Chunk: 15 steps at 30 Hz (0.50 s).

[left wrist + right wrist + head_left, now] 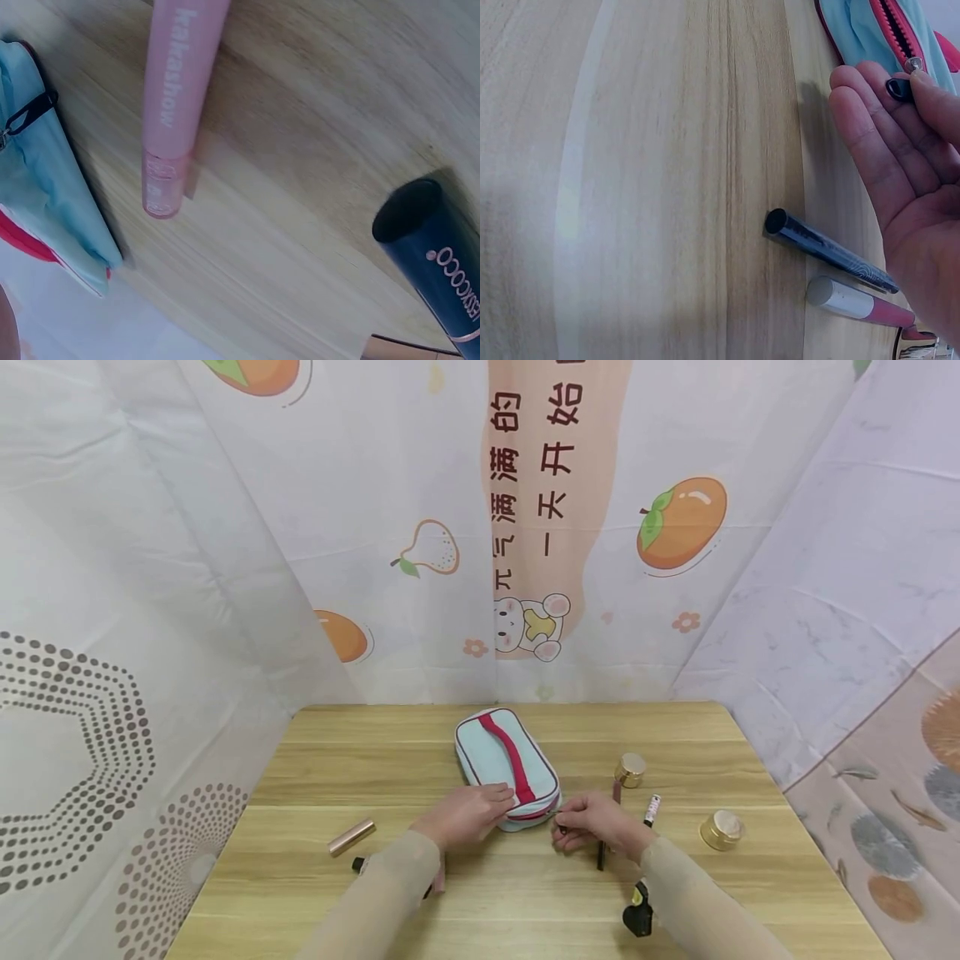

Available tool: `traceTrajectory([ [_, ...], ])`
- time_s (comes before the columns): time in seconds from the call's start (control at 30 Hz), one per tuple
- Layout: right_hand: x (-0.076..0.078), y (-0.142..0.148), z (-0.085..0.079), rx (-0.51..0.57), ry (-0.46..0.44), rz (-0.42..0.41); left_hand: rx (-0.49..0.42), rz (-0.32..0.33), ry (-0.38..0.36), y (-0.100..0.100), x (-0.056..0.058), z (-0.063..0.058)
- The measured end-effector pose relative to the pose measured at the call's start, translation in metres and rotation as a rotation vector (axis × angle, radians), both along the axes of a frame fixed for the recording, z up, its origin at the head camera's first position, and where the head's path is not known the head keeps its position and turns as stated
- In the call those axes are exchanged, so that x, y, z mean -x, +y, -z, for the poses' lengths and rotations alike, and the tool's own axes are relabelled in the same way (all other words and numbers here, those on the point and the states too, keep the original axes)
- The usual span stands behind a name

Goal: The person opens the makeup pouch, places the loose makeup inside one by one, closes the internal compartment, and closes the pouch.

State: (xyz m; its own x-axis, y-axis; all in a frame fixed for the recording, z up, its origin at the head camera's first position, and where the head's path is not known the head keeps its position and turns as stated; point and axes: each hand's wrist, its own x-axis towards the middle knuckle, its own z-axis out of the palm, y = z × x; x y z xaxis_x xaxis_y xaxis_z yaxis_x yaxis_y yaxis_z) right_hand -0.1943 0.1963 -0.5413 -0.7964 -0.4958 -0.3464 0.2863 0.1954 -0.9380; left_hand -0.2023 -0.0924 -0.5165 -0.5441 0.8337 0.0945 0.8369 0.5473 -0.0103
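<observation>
A pale blue zip pouch [487, 764] with a red strap handle [513, 756] lies on the wooden table. My left hand [467, 814] rests with extended fingers on its near end, beside the strap; the thumb is hidden. At the pouch's near right corner, my right hand [596, 820] pinches the black zipper pull [900, 89] between thumb and fingers. Red zipper teeth [900, 30] show parted beyond the slider in the right wrist view. Another black zipper pull [31, 111] hangs on the pouch side in the left wrist view.
Right of the pouch stand two gold-lidded jars [631, 770]. Near my right hand lie a black pen-like tube [829, 251] and a pink-and-white tube [859, 302]. A black object [638, 918], a gold tube [351, 837], a pink tube [176, 82] and a dark blue tube [439, 262] lie closer in.
</observation>
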Motion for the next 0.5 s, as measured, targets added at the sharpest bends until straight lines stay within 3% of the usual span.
traceTrajectory([
  [0.2, -0.0003, 0.0006, -0.0023, -0.011, 0.004, 0.006, 0.016, -0.011, -0.017, -0.0053, 0.0002, -0.0025],
  [0.5, 0.0005, 0.0004, -0.0031, -0.014, -0.004, 0.029, 0.041, -0.030, 0.030, -0.0106, -0.0003, -0.0014],
])
